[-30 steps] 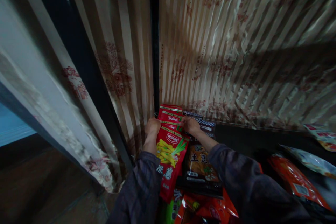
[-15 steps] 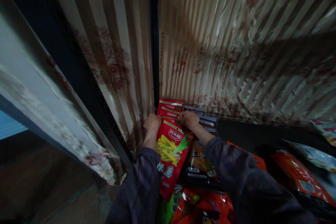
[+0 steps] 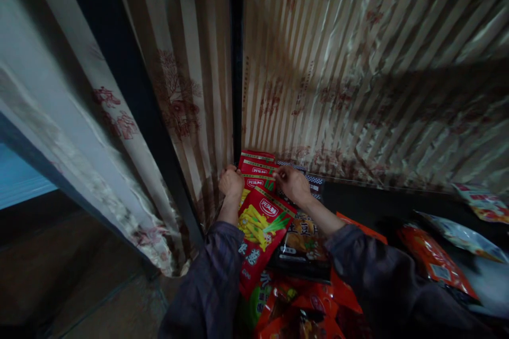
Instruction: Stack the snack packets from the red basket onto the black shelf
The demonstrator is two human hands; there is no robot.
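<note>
Several red snack packets (image 3: pixel 264 222) with yellow sticks and green onion pictured on them lie overlapped in a row at the shelf's back corner. My left hand (image 3: pixel 231 184) is closed at the left edge of one of the rear red packets, its fingertips partly hidden. On the opposite edge, my right hand (image 3: pixel 295 185) pinches the packet near its top between thumb and finger. Beside the row, partly under my right forearm, are black snack packets (image 3: pixel 304 241) with checkered top strips.
Orange packets (image 3: pixel 302 304) and a green packet (image 3: pixel 260 299) lie nearest me. To the right are another orange packet (image 3: pixel 437 262), a pale packet (image 3: pixel 463 235) and a red-and-white one (image 3: pixel 483 201). A dark post (image 3: pixel 237 63) and striped curtains (image 3: pixel 318 63) border the corner.
The front red packet has tilted and shifted slightly right, and more of the packet behind it shows. My right hand has moved a little right; the view has turned slightly.
</note>
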